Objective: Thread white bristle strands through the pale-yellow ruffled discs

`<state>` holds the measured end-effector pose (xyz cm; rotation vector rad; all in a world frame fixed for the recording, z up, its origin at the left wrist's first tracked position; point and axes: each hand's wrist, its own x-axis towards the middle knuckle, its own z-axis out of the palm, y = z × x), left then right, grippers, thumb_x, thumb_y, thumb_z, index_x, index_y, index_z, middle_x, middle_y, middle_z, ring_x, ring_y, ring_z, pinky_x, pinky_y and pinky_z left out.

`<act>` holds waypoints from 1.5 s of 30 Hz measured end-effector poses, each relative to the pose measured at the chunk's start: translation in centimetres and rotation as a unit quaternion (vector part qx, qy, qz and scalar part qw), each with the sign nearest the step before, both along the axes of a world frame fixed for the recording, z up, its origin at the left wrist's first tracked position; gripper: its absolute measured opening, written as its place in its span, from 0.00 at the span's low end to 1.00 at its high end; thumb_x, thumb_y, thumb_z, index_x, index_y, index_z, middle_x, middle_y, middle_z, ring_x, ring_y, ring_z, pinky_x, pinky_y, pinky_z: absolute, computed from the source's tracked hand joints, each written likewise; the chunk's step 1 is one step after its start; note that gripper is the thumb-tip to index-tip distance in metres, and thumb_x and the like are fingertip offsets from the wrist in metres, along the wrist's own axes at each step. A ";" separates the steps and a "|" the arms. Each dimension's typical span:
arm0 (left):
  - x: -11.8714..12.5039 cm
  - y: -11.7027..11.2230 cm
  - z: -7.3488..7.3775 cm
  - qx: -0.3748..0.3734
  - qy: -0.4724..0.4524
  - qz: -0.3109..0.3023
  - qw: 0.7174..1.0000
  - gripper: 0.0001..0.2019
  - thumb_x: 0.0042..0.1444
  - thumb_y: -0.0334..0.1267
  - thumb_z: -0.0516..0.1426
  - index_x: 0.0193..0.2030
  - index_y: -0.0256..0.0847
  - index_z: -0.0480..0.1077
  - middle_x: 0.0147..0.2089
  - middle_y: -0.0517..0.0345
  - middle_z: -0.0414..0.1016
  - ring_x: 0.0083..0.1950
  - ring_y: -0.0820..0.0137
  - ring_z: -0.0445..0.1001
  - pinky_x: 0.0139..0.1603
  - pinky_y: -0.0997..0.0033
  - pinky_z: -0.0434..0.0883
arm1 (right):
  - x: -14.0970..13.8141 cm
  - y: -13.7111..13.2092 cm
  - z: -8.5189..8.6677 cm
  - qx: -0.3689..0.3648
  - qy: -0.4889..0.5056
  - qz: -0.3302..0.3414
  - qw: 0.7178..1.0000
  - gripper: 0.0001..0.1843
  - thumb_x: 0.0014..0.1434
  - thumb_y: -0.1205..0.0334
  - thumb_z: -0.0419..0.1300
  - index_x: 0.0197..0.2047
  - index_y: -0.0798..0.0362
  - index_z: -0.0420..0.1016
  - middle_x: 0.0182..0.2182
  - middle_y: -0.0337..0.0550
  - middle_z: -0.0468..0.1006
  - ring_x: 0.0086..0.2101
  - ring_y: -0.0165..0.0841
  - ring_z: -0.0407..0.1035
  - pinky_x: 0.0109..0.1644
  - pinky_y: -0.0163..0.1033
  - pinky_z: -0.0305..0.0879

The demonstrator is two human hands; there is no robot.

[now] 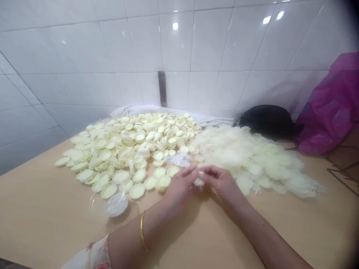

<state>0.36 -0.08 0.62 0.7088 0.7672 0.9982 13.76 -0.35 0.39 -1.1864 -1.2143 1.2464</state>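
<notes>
Between my two hands is a small pale yellow disc with a scalloped edge (199, 181), partly covered by fingers. My left hand (181, 186) grips it from the left, fingers curled. My right hand (224, 185) pinches its right side between thumb and fingers. Beyond my left hand spreads a heap of similar thick scalloped discs (137, 140). Past my right hand lies a pile of thin, translucent whitish pieces with jagged edges (260, 158). A crumpled white cloth or tissue (179, 159) sits just beyond my fingers.
A small clear tub with white contents (117, 204) stands left of my left forearm, a clear round lid beside it. At the back right are a black rounded object (266, 118) and a pink plastic bag (331, 108). A tiled wall (134, 48) borders the wooden table (36, 201).
</notes>
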 end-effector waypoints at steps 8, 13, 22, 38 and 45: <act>-0.4 0.4 0.6 -0.003 0.014 -0.002 1.000 0.17 0.47 0.32 0.60 0.46 0.35 0.68 0.36 0.50 0.74 0.27 0.75 0.71 0.27 0.77 0.69 | -0.4 -0.4 1.0 0.132 -0.125 -0.035 0.983 0.11 0.50 0.57 0.60 0.36 0.53 0.76 0.35 0.45 0.77 0.36 0.37 0.71 0.39 0.41 0.66; -0.3 0.2 1.1 -0.039 0.080 0.005 0.996 0.17 0.50 0.30 0.57 0.49 0.33 0.64 0.30 0.50 0.73 0.26 0.72 0.73 0.24 0.77 0.68 | 1.9 0.4 2.0 0.274 -0.250 -0.165 0.914 0.14 0.56 0.59 0.52 0.42 0.55 0.73 0.41 0.50 0.75 0.43 0.39 0.68 0.49 0.45 0.63; -0.3 0.4 0.5 -0.050 0.084 0.008 0.995 0.15 0.50 0.30 0.58 0.46 0.34 0.63 0.32 0.47 0.74 0.31 0.68 0.75 0.25 0.76 0.69 | 6.4 2.5 0.1 0.285 -0.498 -0.326 0.752 0.14 0.56 0.66 0.48 0.35 0.55 0.75 0.47 0.57 0.71 0.48 0.46 0.62 0.50 0.54 0.59; -0.4 0.3 -0.2 0.028 0.067 0.050 0.996 0.07 0.44 0.31 0.61 0.27 0.34 0.66 0.21 0.58 0.69 0.22 0.75 0.69 0.25 0.77 0.65 | -0.7 -1.2 1.1 0.127 -0.194 0.010 0.973 0.08 0.51 0.56 0.59 0.33 0.51 0.73 0.33 0.43 0.78 0.37 0.39 0.70 0.38 0.40 0.63; -0.3 0.3 -0.3 0.041 0.087 0.043 0.994 0.09 0.43 0.34 0.62 0.26 0.33 0.65 0.18 0.58 0.68 0.19 0.76 0.67 0.21 0.77 0.63 | -1.0 -1.6 1.8 0.097 -0.116 0.070 0.986 0.09 0.50 0.56 0.60 0.31 0.52 0.70 0.27 0.40 0.75 0.31 0.33 0.69 0.36 0.38 0.64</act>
